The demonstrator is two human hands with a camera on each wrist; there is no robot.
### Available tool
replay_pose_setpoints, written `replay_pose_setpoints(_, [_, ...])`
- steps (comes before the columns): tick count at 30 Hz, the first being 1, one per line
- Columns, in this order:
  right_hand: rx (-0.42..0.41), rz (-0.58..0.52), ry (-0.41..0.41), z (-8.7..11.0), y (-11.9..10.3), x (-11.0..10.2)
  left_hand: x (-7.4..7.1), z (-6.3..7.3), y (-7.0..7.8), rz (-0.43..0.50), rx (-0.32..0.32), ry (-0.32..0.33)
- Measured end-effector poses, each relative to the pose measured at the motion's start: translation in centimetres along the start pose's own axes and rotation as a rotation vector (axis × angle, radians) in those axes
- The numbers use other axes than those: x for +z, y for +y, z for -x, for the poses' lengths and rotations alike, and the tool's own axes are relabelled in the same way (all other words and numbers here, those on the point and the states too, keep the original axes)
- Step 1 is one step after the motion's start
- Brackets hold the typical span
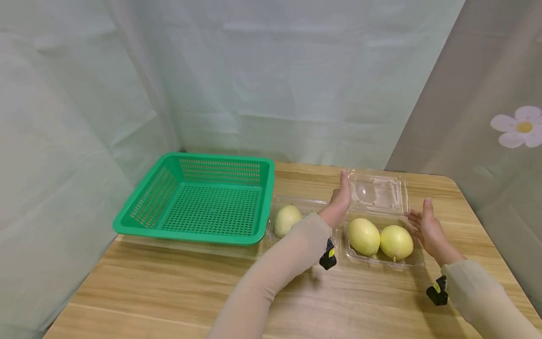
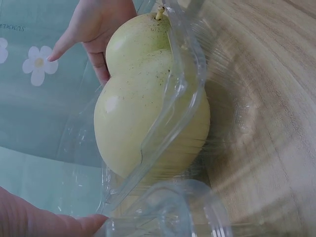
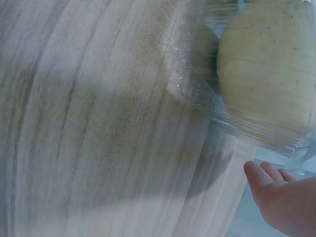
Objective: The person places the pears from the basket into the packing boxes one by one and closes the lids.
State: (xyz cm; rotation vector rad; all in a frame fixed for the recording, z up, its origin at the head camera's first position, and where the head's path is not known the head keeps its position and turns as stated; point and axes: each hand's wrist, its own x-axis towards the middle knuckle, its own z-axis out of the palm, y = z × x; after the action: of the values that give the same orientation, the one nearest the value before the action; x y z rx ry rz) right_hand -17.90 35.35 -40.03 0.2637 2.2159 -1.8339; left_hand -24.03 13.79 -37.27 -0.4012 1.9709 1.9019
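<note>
Two pale yellow melons (image 1: 378, 240) sit side by side in the base of a clear plastic clamshell box (image 1: 360, 259), its clear lid (image 1: 377, 193) swung back behind it. At the lid's left edge is my left hand (image 1: 340, 197), fingers fairly straight. In the left wrist view, part of the left hand (image 2: 44, 219) shows beside the clear plastic. My right hand (image 1: 429, 230) is at the box's right back corner, fingers extended with the thumb up. The right wrist view has its fingers (image 3: 266, 180) close to the box's side. A short stem shows on one melon (image 2: 148, 98).
A second clear box (image 1: 306, 202) with a pale melon (image 1: 288, 220) stands left, partly hidden by my left arm. Further left is a green slotted plastic basket (image 1: 211, 238). All stand on a wooden table (image 1: 178, 287) with curtains (image 1: 296, 84) behind.
</note>
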Motion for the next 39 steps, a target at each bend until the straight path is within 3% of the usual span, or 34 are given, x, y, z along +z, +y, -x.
replay_pose_setpoints(6, [-0.013, 0.008, 0.015, 0.3, -0.3, 0.0, 0.1, 0.4, 0.1, 0.012, 0.006, 0.022])
replay_pose_setpoints(19, [-0.057, -0.003, 0.052, 0.6, -0.9, 0.0, -0.2, 1.1, 0.8, 0.019, 0.08, -0.006])
replay_pose_setpoints(24, [-0.072, -0.004, 0.053, 0.9, -1.2, 0.1, -0.2, 1.4, 1.0, -0.001, 0.068, 0.002])
replay_pose_setpoints(39, [-0.115, -0.029, 0.142, 1.6, -2.4, 0.4, -0.6, 2.6, 1.7, -0.084, 0.139, 0.05])
